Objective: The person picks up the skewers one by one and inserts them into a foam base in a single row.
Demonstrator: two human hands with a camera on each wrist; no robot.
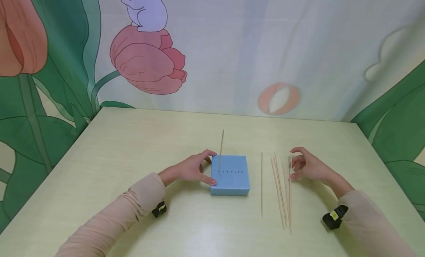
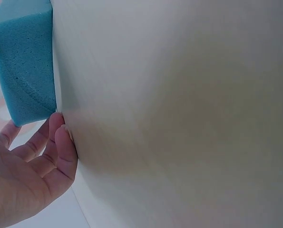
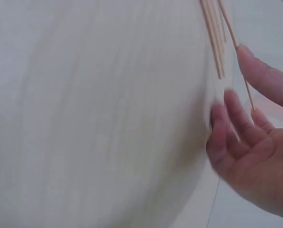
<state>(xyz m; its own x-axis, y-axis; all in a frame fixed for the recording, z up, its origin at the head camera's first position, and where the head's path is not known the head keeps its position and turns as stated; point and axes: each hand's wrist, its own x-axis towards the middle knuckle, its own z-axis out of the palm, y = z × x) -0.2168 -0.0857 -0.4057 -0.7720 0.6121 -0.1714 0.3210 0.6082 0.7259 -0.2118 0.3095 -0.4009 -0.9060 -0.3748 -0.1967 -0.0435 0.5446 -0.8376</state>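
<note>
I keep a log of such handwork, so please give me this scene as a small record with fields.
Blue block: on the table, a row of dark holes across its top
Standing stick: at the row's left end, slightly tilted
Left grip: holds the block's left side
Right grip: pinches a thin stick
Loose sticks: several near the right grip; one lone stick lies closer to the block
</note>
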